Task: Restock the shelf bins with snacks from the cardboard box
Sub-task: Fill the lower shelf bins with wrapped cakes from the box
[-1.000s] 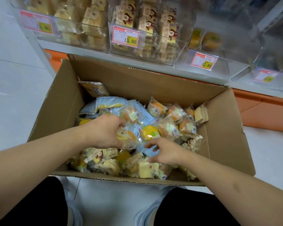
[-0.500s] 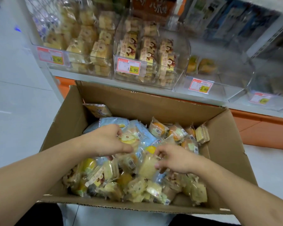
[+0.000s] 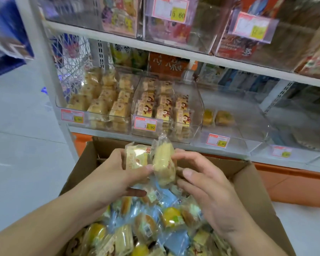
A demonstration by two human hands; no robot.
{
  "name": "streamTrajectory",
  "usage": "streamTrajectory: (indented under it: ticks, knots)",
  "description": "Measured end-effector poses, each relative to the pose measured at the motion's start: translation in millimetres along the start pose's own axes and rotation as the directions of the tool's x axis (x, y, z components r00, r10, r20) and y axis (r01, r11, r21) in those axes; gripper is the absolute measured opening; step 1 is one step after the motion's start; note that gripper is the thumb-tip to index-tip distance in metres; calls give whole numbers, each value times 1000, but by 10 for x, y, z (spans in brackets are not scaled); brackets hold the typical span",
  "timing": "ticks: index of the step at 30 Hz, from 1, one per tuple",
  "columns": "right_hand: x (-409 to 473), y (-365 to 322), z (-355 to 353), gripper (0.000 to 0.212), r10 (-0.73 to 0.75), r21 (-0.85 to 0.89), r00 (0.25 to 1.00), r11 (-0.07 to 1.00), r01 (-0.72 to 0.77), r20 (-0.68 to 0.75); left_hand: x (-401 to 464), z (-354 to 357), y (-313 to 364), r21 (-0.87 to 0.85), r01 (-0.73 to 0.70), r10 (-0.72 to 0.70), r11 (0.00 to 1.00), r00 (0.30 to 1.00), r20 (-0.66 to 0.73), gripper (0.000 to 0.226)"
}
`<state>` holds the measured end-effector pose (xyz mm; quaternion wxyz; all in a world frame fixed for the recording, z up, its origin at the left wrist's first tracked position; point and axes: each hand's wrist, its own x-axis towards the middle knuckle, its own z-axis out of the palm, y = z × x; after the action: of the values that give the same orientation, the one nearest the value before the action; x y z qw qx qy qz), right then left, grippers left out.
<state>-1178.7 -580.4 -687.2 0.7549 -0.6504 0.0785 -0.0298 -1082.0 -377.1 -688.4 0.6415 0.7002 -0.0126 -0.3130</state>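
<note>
both hands risen from cardboard box, left hand gripping wrapped cake, right hand pinching another cake

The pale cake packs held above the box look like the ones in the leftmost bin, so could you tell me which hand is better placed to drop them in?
Probably the left hand: it holds a pack nearer that bin.

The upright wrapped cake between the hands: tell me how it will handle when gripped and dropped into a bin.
The cake looks soft and spongy, so a hard squeeze would probably dent it. Its clear wrapper is glossy and loose at the top, likely slippery and crinkly. It seems light: the right hand and left hand hold it and a second pack with fingertips only.
</note>
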Motion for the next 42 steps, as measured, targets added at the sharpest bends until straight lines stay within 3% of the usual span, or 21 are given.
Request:
streamTrajectory:
  ticks: [2,7,9,12,16,26,35,38,42]
  knots:
    - [80,36,25,21,-8,52,997,999,12,-81,12,17,41,12,-11,11,1000,999,-32,61]
    - [260,64,36,63,-45,23,983,998,50,-176,114,6,130,-15,-52,53,999,994,94,46]
    - [307,45,41,67,-68,-53,984,997,60,-164,160,-33,153,-60,-31,38,998,992,123,43]
    - [352,72,83,58,-127,-245,977,966,83,-170,213,-61,147,-66,-1,11,998,988,154,54]
    - [331,99,139,61,-197,-419,972,899,126,-131,248,-45,113,-41,20,-15,999,992,122,55]
    - [283,18,39,86,-217,-525,976,830,189,8,218,-91,120,-37,-22,25,999,996,81,48]
    - [305,-120,26,54,-89,-345,989,938,42,-120,213,-163,140,-96,-99,94,990,994,-54,48]
    - [324,-136,91,46,-22,-131,972,991,-10,-236,213,-160,137,-143,-134,120,981,988,-99,52]
    - [351,-110,291,43,136,202,958,976,-86,-251,177,-191,174,-214,-176,149,961,979,-136,50]
